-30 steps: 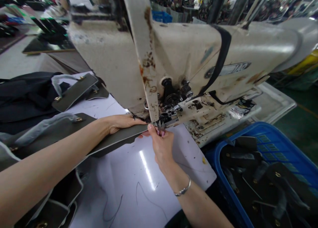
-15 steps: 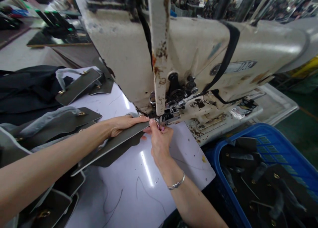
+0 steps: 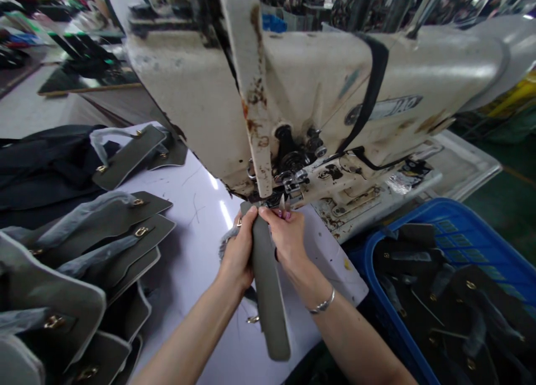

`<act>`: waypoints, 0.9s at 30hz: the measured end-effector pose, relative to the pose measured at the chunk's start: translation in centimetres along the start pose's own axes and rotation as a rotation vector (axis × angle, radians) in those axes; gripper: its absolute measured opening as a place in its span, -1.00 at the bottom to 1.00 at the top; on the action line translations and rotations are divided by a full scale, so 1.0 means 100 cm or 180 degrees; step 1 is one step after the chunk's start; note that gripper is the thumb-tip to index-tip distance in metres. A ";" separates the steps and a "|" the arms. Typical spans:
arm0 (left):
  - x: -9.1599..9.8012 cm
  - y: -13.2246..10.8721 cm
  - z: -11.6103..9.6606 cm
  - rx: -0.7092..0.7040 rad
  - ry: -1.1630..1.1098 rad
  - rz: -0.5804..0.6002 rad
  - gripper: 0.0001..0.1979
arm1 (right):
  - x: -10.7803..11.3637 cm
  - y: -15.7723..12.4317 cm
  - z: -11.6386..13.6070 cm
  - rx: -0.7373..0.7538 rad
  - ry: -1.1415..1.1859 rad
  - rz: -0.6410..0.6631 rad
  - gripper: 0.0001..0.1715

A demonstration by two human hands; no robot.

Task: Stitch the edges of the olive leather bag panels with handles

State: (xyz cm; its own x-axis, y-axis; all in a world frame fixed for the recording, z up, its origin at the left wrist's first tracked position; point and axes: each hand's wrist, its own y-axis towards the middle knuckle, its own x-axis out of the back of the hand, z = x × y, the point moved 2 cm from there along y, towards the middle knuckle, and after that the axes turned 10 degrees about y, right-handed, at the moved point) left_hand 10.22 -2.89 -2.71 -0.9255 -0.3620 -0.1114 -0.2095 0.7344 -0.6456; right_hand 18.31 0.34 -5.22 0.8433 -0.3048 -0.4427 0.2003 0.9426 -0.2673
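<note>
A grey-green leather flap [image 3: 268, 284] with a brass fitting hangs down toward me from the foot of a cream sewing machine [image 3: 318, 89]. My left hand [image 3: 238, 253] grips it on the near side. My right hand [image 3: 285, 239] pinches its upper end, with the fingertips just below the presser foot [image 3: 287, 186]. The needle area is partly hidden by my fingers and the machine's rust-stained arm. A grey fabric edge shows beside my left hand.
The white table [image 3: 196, 223] holds a stack of similar flaps [image 3: 100, 245] at left, beside dark cloth [image 3: 42, 172]. A blue plastic crate [image 3: 368, 256] of dark flaps stands at lower right. Workers and machines fill the background.
My left hand has swung in from the left to beside my right hand. The flap has turned from lying leftward to hanging down toward me.
</note>
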 end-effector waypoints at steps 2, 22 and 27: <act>-0.011 -0.002 0.007 -0.0165 -0.0367 -0.0068 -0.70 | 0.005 0.003 0.010 -0.0085 0.0010 0.0128 -0.69; -0.030 0.013 -0.005 -0.0380 -0.1209 -0.0565 -0.74 | 0.012 0.016 0.035 -0.0105 -0.0422 0.0658 -0.71; -0.029 0.017 -0.008 -0.0356 -0.1185 -0.0555 -0.82 | 0.011 0.016 0.034 -0.0032 -0.0453 0.0646 -0.69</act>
State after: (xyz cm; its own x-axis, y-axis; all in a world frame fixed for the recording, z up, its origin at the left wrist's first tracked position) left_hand 12.28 -0.16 -2.91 -0.7004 -0.6539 -0.2861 -0.4048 0.6940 -0.5954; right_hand 21.27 1.98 -3.23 0.9276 -0.0865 -0.3635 0.0153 0.9808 -0.1942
